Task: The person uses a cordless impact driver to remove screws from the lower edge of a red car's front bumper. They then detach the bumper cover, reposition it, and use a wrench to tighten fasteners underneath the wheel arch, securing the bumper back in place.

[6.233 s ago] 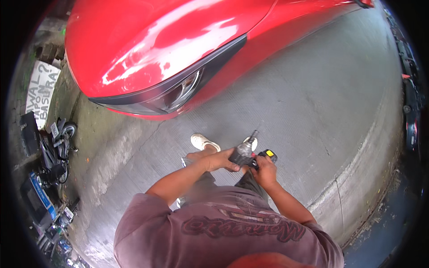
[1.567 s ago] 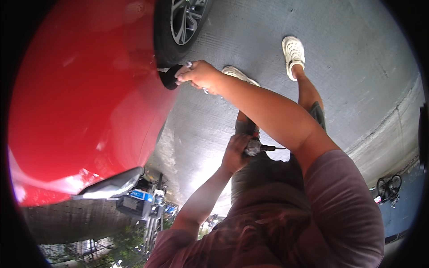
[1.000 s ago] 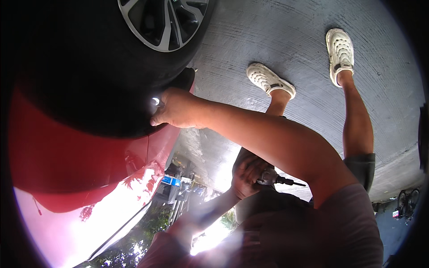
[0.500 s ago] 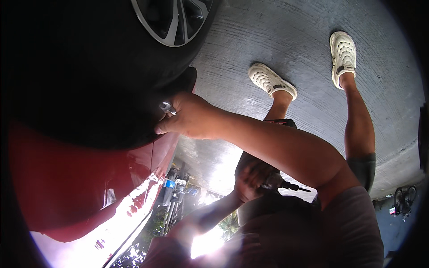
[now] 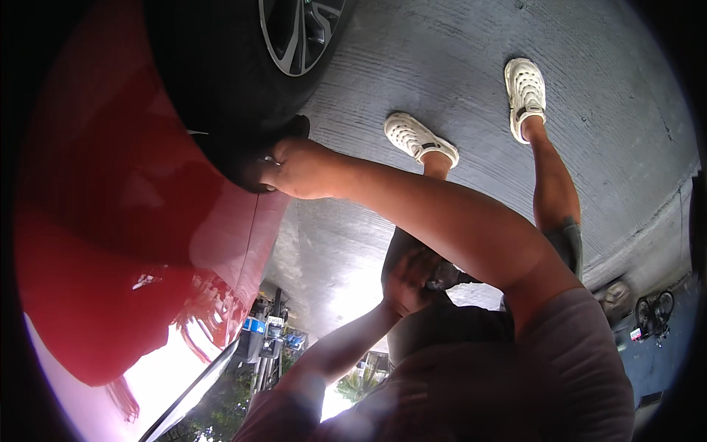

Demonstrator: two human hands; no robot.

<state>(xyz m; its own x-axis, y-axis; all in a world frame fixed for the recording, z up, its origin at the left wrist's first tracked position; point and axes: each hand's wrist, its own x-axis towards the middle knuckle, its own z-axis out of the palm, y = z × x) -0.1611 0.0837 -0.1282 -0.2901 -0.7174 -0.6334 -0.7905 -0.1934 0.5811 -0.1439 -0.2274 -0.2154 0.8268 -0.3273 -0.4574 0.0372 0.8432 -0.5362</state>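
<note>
My right hand (image 5: 305,169) reaches across to the left, at the lower edge of a red car's wheel arch. Its fingers are closed on a shiny metal wrench (image 5: 270,159), mostly hidden by the hand and the dark arch. Beside that hand are a black liner flap (image 5: 296,127) and the red body panel (image 5: 110,228). My left hand (image 5: 407,286) is wrapped round a cordless drill (image 5: 443,275) near my lap. My right forearm covers the front of the drill.
A black tyre (image 5: 199,66) with a silver-and-black alloy wheel (image 5: 298,44) stands ahead on the left. Ribbed concrete floor (image 5: 456,66) runs under my white clogs (image 5: 420,138). Parked motorcycles (image 5: 269,328) stand at lower left, a bicycle (image 5: 654,313) at far right.
The view has shifted, and more of the red panel shows. The wrench is less visible in my right hand. The drill's bit is now hidden behind my right arm.
</note>
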